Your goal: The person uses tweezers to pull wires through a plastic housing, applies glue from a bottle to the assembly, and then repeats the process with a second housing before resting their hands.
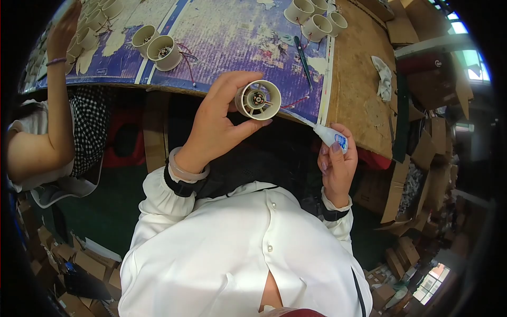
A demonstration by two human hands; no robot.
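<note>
My left hand (222,119) grips a cream plastic cylindrical housing (258,115) by its sides, near the table's front edge. Its open end faces the camera and shows spokes around a small motor core (258,99). Red wires (295,104) come out at its right side. In my right hand (340,160) is a small translucent squeeze bottle (330,136) with a blue label. The bottle's long thin nozzle points up and left, its tip close to the housing's right side; whether they touch I cannot tell.
Two similar housings (164,53) stand on the covered table (222,51), others at the upper right (317,27) and far left. Black tweezers (303,63) lie on the table, and a white cloth (382,78) on bare board. A co-worker's arm (59,99) reaches over the left side. Cardboard boxes (396,190) stand at right.
</note>
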